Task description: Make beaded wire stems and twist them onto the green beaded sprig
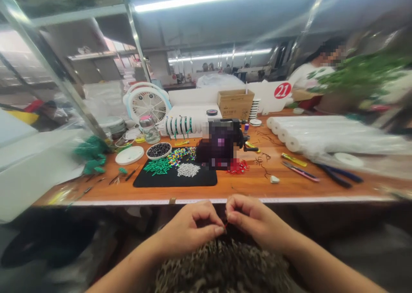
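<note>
My left hand (196, 225) and my right hand (249, 219) are close together in front of the table edge, above my patterned clothing. The fingertips of each are pinched. Between them shows a tiny reddish-orange piece (225, 225), thin and partly hidden by the fingers, too small to identify. On the table beyond lies a black mat (175, 182) with green tubes (157, 167), silvery beads (188, 170) and multicoloured beads (178, 156). A bowl of dark beads (159, 150) stands at the mat's back left. Small red pieces (238, 167) lie at its right.
Pliers (337, 175), a pink-handled tool (300, 172) and a yellow-handled tool (294, 159) lie at right, near plastic-wrapped rolls (325, 134). Behind the mat stand a fan (148, 104), a jar (150, 132) and a cardboard box (235, 104). A person (313, 72) is at back right.
</note>
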`<state>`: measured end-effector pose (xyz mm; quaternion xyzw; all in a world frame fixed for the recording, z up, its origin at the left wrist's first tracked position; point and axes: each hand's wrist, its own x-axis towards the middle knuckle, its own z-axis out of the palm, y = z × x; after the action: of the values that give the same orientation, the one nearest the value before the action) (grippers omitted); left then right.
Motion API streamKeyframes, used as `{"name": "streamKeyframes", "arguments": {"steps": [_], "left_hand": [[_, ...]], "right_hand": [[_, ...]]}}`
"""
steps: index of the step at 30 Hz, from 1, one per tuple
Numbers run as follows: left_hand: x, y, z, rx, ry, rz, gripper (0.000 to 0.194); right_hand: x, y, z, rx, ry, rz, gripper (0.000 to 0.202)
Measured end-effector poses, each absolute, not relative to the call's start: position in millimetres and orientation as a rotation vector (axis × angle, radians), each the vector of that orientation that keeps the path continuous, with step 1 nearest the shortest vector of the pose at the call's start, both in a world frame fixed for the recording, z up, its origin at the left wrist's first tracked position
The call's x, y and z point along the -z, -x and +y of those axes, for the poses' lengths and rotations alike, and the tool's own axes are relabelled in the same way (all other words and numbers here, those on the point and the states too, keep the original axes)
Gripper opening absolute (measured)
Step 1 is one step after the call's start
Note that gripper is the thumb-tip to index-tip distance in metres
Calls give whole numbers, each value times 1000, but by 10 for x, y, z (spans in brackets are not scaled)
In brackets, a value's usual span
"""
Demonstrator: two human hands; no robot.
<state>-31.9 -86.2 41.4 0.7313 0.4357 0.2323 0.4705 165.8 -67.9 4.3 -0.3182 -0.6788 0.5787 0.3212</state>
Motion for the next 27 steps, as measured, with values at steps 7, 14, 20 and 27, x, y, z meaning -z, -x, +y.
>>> {"name": "streamKeyframes", "arguments": {"steps": [7, 14, 20, 27], "left_hand": [[-361, 297, -782, -658, -1813, 1146, 12], [-272, 300, -780, -640, -1575, 1106, 15], [-263, 345, -793, -649, -1496, 1080, 14], [-256, 337, -848, -705, -1522, 1299, 15]], "right_hand": [[-70, -1598, -667, -1243, 971, -1937, 16], [14, -1540, -724, -1050, 993, -1937, 14], [-23, -1538, -688, -1076, 999, -1850, 15], [44, -1543, -723, -1511, 974, -1665, 18]]}}
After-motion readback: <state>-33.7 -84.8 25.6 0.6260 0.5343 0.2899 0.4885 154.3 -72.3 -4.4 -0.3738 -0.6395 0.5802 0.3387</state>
